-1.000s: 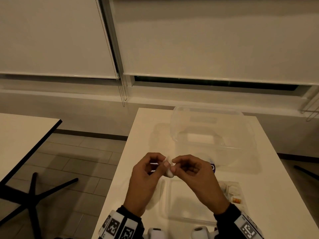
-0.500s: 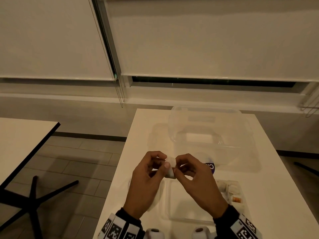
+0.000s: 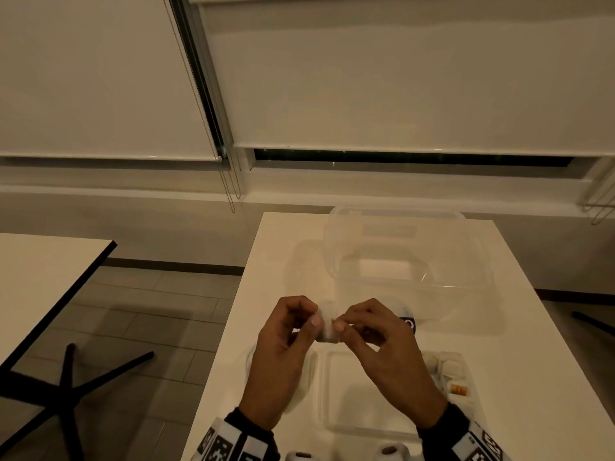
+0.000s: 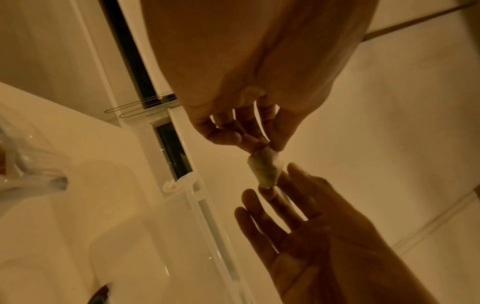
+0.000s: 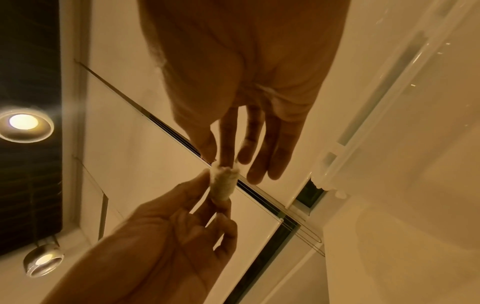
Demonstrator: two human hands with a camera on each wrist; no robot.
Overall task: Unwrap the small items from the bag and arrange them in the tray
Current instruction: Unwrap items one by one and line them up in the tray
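Note:
A small item in a white, half-clear wrapper (image 3: 327,322) hangs between both hands above the table. My left hand (image 3: 314,322) pinches its left end with thumb and forefinger, and my right hand (image 3: 339,326) pinches its right end. In the left wrist view the wrapped item (image 4: 265,170) shows a greenish-brown core. In the right wrist view the wrapped item (image 5: 223,185) is held end to end by both hands. Below the hands lies the shallow clear tray (image 3: 359,404). The clear bag (image 3: 446,371) with more wrapped pieces lies right of the tray.
A large clear plastic container (image 3: 409,257) stands at the back of the white table (image 3: 532,361). Something white (image 3: 303,377) lies under my left hand. A second table (image 3: 40,277) and a dark chair base (image 3: 66,387) stand to the left.
Both hands have stayed on the wrapped item in the same place. Their fingertips have shifted a little on the wrapper, and it has turned slightly.

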